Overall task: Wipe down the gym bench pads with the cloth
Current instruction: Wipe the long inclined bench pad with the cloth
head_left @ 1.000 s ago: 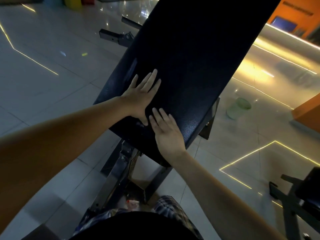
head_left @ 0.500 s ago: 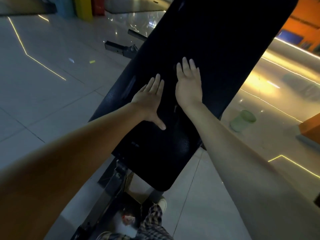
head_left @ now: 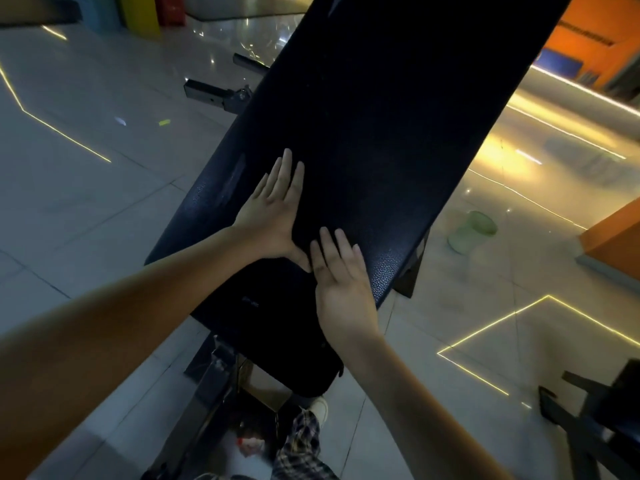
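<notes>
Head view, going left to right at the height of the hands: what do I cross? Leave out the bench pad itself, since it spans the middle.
left hand → right hand → green bucket → orange block. Both hands lie flat on the black bench pad; the bucket stands on the floor beyond its right edge.

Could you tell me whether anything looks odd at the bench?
I can make out no cloth: the left hand and right hand lie flat on the black bench pad, seemingly bare, though the light is dim.
</notes>
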A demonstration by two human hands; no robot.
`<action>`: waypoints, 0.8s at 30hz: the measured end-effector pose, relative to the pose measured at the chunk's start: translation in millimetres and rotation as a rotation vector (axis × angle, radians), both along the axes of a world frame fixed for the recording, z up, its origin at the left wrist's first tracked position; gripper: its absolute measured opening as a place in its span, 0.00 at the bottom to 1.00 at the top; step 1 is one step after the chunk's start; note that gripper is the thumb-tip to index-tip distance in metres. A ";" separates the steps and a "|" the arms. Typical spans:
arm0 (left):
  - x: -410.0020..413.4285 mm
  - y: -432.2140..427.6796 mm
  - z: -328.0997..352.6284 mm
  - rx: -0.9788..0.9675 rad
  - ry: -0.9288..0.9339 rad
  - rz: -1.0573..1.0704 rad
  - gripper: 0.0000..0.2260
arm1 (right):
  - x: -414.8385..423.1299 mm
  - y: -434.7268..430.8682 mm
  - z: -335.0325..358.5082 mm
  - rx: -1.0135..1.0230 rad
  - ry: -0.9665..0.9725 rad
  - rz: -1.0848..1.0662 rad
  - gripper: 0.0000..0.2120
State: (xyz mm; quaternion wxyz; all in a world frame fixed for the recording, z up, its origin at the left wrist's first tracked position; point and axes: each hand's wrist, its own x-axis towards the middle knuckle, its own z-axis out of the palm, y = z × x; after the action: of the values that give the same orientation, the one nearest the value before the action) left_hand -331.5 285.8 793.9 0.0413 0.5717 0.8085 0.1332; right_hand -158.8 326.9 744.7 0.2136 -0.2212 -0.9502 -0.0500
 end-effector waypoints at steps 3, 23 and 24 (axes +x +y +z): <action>-3.9 1.2 -3.0 0.025 -0.015 -0.003 0.70 | -19.1 15.0 13.3 0.015 -0.025 0.017 0.26; -3.5 17.9 39.0 -0.061 0.099 0.071 0.61 | -14.0 34.1 48.4 -0.058 0.031 -0.090 0.29; -6.6 24.1 48.9 -0.050 0.096 0.071 0.61 | -5.4 33.6 42.3 -0.064 0.048 -0.105 0.29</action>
State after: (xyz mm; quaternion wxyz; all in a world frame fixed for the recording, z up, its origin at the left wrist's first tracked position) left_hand -338.1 309.9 842.8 0.0120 0.5472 0.8324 0.0870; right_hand -164.2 360.5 787.0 0.2264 -0.2785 -0.9330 -0.0251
